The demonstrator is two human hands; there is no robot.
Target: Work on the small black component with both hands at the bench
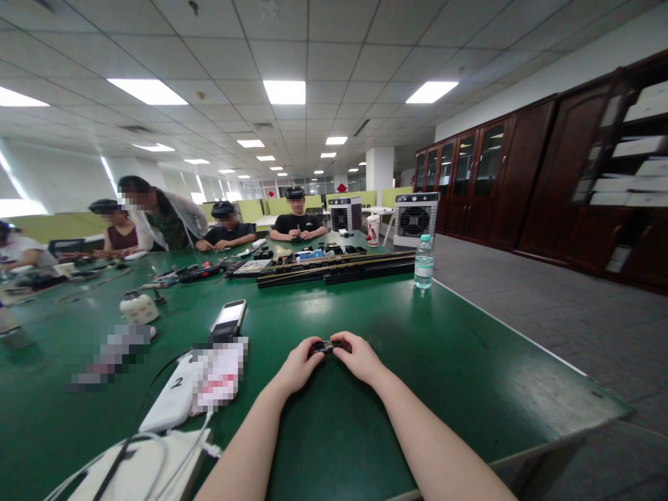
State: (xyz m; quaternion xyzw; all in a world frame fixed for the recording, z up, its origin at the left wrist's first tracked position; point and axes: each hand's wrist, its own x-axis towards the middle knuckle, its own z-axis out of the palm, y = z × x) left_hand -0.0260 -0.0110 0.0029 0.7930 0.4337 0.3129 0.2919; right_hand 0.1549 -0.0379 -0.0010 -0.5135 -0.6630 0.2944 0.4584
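Between my two hands is a small dark part with lighter, metallic-looking spots, held just over the green table. Its exact kind is too small to make out. My left hand grips its left end with thumb and fingers closed. On the other end my right hand pinches it the same way. The fingers of both hands hide much of the part. A phone with a lit screen lies to the left, apart from my hands.
A water bottle stands at the right, beyond my hands. Long dark rails lie across the table ahead. On the left are a white power bank marked 2, cables, and a round white jar. Several people sit or lean at the far side.
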